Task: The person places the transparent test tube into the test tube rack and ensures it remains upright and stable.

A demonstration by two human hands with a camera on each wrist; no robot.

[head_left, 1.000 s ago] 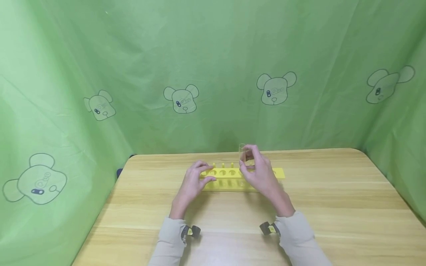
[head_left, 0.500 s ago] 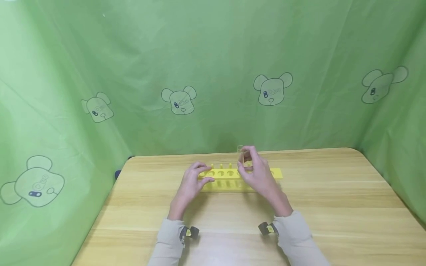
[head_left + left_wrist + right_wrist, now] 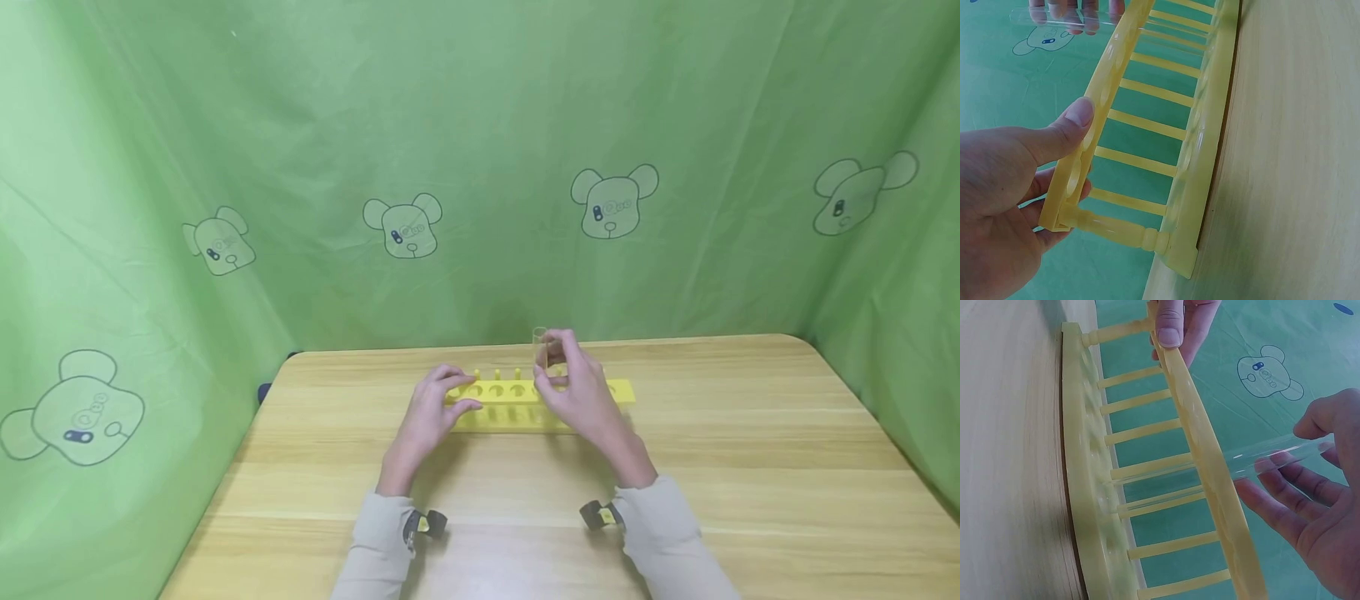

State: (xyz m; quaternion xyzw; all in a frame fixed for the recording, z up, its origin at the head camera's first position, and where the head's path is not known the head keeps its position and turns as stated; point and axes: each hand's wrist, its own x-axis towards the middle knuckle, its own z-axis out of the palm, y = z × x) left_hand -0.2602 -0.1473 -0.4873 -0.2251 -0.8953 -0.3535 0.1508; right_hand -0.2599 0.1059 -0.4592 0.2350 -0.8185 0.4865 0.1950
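The right hand [image 3: 581, 392] pinches a clear glass test tube [image 3: 539, 350] near its open top, thumb on one side and fingertips [image 3: 1270, 487] on the other, with the other fingers loosely spread. The tube is colourless and see-through, a slim straight cylinder with nothing visible inside; in the head view it stands upright with its rim just above the fingers, and in the right wrist view its lower part passes down through a hole in the top bar of the yellow rack [image 3: 525, 404] and reaches towards the bottom bar. The left hand [image 3: 431, 412] grips the rack's left end, its thumb [image 3: 1063, 134] pressed flat against the top bar and the fingers curled behind it beside the turned end post. The rack is bright yellow plastic, long and narrow: a top bar pierced by a row of round holes, a bottom bar with matching shallow dimples, thin rods joining the two, and a row of short pegs standing along its far edge. It sits lengthwise on the pale wooden tabletop [image 3: 750, 467], towards the far edge and about midway across. Green cloth [image 3: 480, 125] printed with cartoon bear heads hangs behind and at both sides.
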